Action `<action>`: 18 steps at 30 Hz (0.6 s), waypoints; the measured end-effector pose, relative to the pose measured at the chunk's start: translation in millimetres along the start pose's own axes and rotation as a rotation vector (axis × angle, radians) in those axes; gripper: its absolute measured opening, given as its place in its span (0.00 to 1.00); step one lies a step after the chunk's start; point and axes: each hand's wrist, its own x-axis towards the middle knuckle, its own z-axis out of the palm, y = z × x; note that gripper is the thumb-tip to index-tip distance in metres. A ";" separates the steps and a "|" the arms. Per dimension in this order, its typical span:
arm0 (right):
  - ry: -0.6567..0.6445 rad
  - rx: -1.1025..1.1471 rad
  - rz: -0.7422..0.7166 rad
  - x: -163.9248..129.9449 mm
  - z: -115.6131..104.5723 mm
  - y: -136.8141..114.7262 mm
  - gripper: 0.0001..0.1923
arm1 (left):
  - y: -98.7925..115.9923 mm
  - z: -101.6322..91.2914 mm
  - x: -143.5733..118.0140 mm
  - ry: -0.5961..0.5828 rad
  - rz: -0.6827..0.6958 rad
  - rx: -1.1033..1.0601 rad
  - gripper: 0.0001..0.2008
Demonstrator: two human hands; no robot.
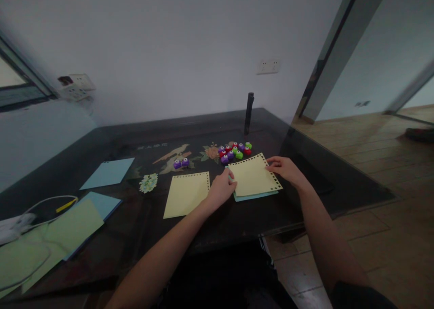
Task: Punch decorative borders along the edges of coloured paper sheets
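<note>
Evidently, a pale-yellow, hole-punched paper sheet [185,196] is lying flat left of the left hand [221,187], whose fingers are pinching the left edge of a second such sheet [252,177]; the right hand [283,168] is pinching its right edge, probably steadying it over the light-blue paper sheet [255,196] beneath.

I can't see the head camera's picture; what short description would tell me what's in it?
A person's left hand and right hand touch opposite sides of a yellow sheet over a blue sheet on a dark table. Another yellow sheet lies to the left, and small purple, red and green pieces cluster just beyond.
</note>
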 end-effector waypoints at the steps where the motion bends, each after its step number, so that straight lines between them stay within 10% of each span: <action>1: -0.004 -0.023 -0.001 0.1 1.3 1.6 0.16 | 0.0 0.6 -1.4 -0.011 -0.003 0.026 0.07; 18: -0.031 -0.313 -0.026 5.7 18.7 10.3 0.13 | 4.2 1.0 -11.7 -0.077 0.027 0.364 0.09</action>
